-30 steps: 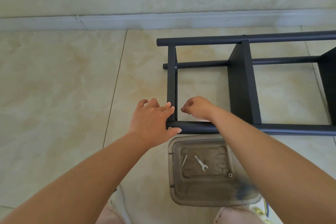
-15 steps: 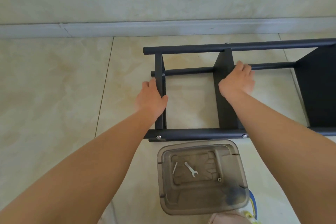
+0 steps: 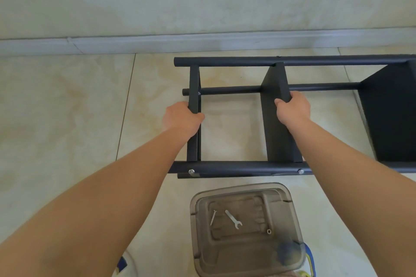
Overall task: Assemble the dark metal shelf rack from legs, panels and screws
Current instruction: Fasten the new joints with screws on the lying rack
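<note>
The dark metal shelf rack (image 3: 247,167) lies on its side on the tiled floor, its round legs running left to right. My left hand (image 3: 182,119) grips the end panel (image 3: 193,78) at the rack's left end. My right hand (image 3: 292,109) grips the upper edge of the middle panel (image 3: 273,123). A third panel (image 3: 394,114) stands at the right edge of view. Silver screw heads (image 3: 191,171) show on the near leg under the left and middle panels.
A translucent plastic bin (image 3: 290,213) sits on the floor just in front of the rack, holding a small wrench (image 3: 234,219), a screw (image 3: 213,217) and a nut (image 3: 268,231). The wall with its baseboard (image 3: 202,41) runs close behind the rack. Two wall outlets sit above.
My hands left the near left corner of the rack. The left one moved up the end panel and took hold; the right one moved to the middle panel and closed on its edge.
</note>
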